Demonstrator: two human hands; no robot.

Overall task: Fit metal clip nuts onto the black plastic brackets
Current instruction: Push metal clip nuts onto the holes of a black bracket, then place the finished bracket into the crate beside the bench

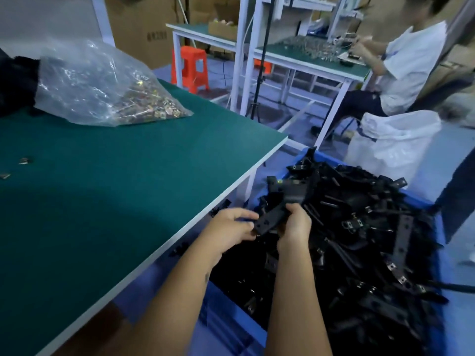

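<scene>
Both my hands hold one black plastic bracket (270,219) over the near-left part of a blue crate (421,199). My left hand (231,227) pinches its lower end. My right hand (295,223) grips its middle from the right. The crate is heaped with black brackets (359,240), several of them carrying metal clip nuts. On the green table (115,188) to the left lies a clear plastic bag of metal clip nuts (108,88). Two loose clip nuts (24,160) lie at the table's left edge.
The table's white edge runs diagonally just left of my hands. A dark cloth (15,83) lies at the table's far left. A white sack (393,140) stands behind the crate. A person in a white shirt (406,62) works at another bench beyond. An orange stool (190,68) stands farther back.
</scene>
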